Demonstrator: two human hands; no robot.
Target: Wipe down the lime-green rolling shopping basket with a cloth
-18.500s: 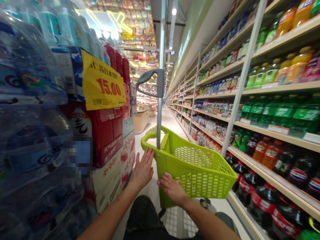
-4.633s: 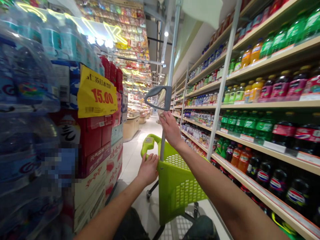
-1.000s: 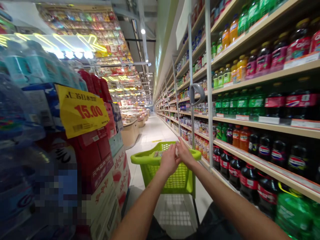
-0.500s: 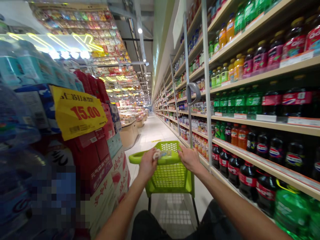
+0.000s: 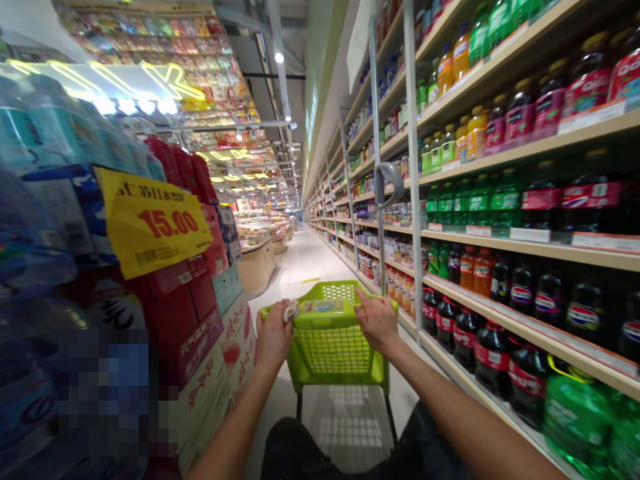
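Note:
A lime-green shopping cart [image 5: 330, 347] stands right in front of me, with dark legs below its basket. My left hand [image 5: 275, 330] is closed around the left end of the cart's handle, and a crumpled whitish item [image 5: 291, 309], perhaps tissue, shows at its thumb. At the handle's right side, my right hand [image 5: 377, 323] has its fingers wrapped over the bar. Between the two hands, a small label [image 5: 323, 305] sits on the handle's middle.
Tall shelves [image 5: 505, 243] of soda bottles line the right, with a metal pole bearing a grey handle [image 5: 389, 185] in front. Stacked drink boxes [image 5: 200, 320] and a yellow price sign [image 5: 155, 223] crowd the left. The tiled aisle [image 5: 300, 257] runs ahead between them.
My left hand has slid left along the handle to its end, taking the whitish item with it. My right hand stays at the right side. The surroundings have barely shifted.

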